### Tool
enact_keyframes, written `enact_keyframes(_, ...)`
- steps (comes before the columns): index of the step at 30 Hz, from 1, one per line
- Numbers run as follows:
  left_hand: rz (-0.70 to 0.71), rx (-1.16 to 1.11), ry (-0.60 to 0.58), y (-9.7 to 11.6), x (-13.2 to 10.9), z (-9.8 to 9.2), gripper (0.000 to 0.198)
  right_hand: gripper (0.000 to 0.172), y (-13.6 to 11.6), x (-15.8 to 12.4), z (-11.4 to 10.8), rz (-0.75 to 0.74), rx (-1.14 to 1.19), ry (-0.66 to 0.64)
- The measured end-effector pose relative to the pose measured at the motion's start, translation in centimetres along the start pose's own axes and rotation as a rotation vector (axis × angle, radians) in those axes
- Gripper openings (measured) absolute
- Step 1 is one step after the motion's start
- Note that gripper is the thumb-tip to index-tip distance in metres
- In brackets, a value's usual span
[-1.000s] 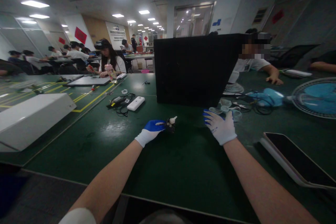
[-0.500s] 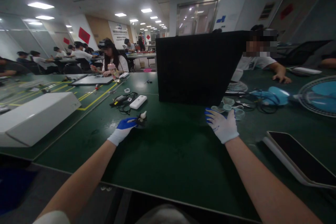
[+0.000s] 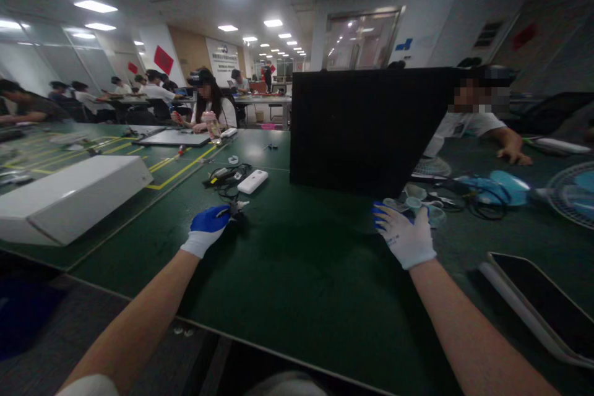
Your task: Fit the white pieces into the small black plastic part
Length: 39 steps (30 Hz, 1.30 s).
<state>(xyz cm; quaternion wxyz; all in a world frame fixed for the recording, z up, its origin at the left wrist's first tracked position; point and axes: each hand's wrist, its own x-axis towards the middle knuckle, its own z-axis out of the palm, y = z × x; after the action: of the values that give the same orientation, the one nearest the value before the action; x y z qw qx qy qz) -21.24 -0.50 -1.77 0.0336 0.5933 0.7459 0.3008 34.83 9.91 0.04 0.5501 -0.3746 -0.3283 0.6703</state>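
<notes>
Left hand is sitting further left over the green surface than in the earlier frame, putting the small dark part just nearer to me than the white device and the black cables. Its pale tip is now pointing right instead of up. Right hand is staying by the clear cups.

Hands are staying well apart. Left is gripping the part, gloved fingers closing on it from its left side. Right is spreading its fingers, nothing showing in its grasp; I can't tell if it's touching the cups.

Part is sitting well in from the near edge, left of the black panel. I can't tell from my end whether it's resting on the surface or hanging just over it.

I'm reading the step as a one-handed carry, left working, right idling. Next move, in my judgement, is calling for a steady grip, keeping the part clear of the cables, and sure contact underneath before any loosening.
</notes>
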Motion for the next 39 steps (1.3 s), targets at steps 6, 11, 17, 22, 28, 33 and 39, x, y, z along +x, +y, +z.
enact_keyframes(6,0.272,0.287,0.128,1.4,-0.3,-1.0,0.042,0.091,0.1,-0.1,-0.2,-0.012,-0.005,-0.038)
enact_keyframes(11,0.385,0.229,0.186,2.7,-0.9,-0.5,0.043,0.089,-0.1,-0.5,0.8,0.006,-0.041,0.012)
enact_keyframes(17,0.229,-0.12,0.28,3.8,-1.1,1.2,0.052,0.094,-0.2,-0.6,1.4,0.012,-0.041,0.006)
enact_keyframes(22,0.081,-0.116,0.022,4.6,-1.2,1.6,0.085,0.092,0.0,-0.4,1.1,0.006,-0.069,0.012)
enact_keyframes(28,0.164,0.011,-0.121,5.4,-1.6,1.8,0.08,0.091,0.1,-0.3,0.7,-0.007,-0.087,-0.018)
enact_keyframes(33,0.178,0.028,-0.09,5.6,-1.6,1.9,0.071,0.093,0.0,-0.3,0.6,-0.009,-0.111,-0.053)
enact_keyframes(39,0.141,0.006,-0.108,5.3,-1.3,2.2,0.071,0.092,0.1,-0.3,1.0,0.004,-0.109,0.005)
